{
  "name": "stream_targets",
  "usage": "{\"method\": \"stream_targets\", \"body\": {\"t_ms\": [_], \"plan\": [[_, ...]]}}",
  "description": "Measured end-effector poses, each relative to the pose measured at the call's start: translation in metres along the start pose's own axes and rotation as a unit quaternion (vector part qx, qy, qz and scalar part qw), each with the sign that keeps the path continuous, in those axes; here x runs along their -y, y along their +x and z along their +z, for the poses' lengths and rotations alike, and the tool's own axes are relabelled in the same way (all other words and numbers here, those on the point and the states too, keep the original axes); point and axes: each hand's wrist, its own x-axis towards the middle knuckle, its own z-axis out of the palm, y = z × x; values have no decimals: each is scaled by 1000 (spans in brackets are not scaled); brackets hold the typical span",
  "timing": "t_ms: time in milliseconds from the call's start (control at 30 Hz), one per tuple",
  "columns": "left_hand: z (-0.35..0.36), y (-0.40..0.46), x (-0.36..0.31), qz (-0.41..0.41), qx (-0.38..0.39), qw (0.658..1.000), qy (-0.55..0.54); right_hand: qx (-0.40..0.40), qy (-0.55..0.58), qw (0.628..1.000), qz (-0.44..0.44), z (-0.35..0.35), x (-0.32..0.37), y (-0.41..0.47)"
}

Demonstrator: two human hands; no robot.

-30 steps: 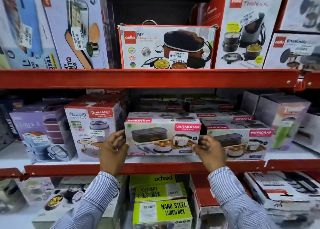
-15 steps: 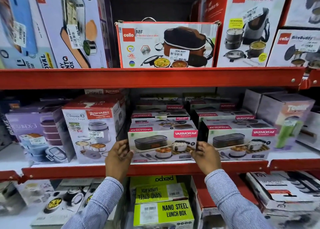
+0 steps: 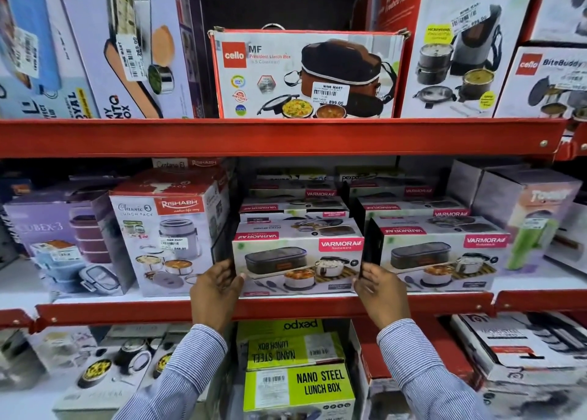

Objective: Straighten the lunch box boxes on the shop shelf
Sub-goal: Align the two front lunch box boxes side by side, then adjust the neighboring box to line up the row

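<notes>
Varmora box [image 3: 297,265] set at the front of the middle shelf [image 3: 286,308], flanked by left hand [image 3: 216,292] and right hand [image 3: 381,295], more Varmora boxes [image 3: 293,208] behind it — Rishabh box [image 3: 168,235] placed left, second Varmora box [image 3: 441,254] right, Cello box [image 3: 305,73] on the shelf above.

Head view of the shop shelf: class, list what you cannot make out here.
- Rear Varmora boxes, head view: fronts hidden by the boxes ahead.
- Blue box: cut off by the left edge.
- Left hand and right hand: fingertips hidden behind the front Varmora box.
</notes>
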Motion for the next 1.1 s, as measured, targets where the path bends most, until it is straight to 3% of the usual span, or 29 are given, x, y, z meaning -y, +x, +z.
{"method": "stream_targets", "body": {"t_ms": [700,900,1000,1100], "plan": [[-9,-7,8,38,-6,999,30,-17,-14,1000,-17,-3,-10,-11],[-6,-42,-8,137,-122,983,5,-80,44,996,-24,-28,-20,-26],[12,-59,-24,209,-113,971,-3,-135,67,988,-23,-55,-37,-32],[51,-80,-41,221,-83,971,-30,-180,71,981,-35,-90,-61,-28]]}}
